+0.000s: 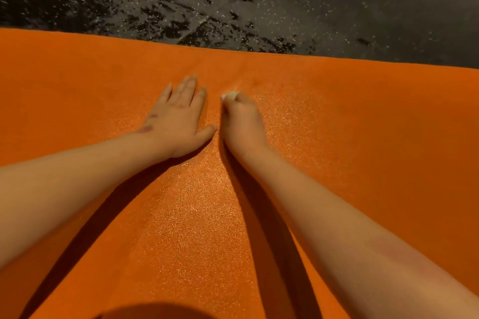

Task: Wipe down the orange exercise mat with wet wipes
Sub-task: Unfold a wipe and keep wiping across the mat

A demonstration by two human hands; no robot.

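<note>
Wipe (229, 96) bunched in right hand (242, 122), left hand (178, 116) flat on mat (363, 124)

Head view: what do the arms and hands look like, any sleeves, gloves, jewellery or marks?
Both forearms are bare to the frame edge: no sleeves, gloves, watch or rings show. The left hand has a few dark reddish marks on its back, near a knuckle and the wrist. The right hand shows none; the right forearm has a faint reddish streak.
</note>
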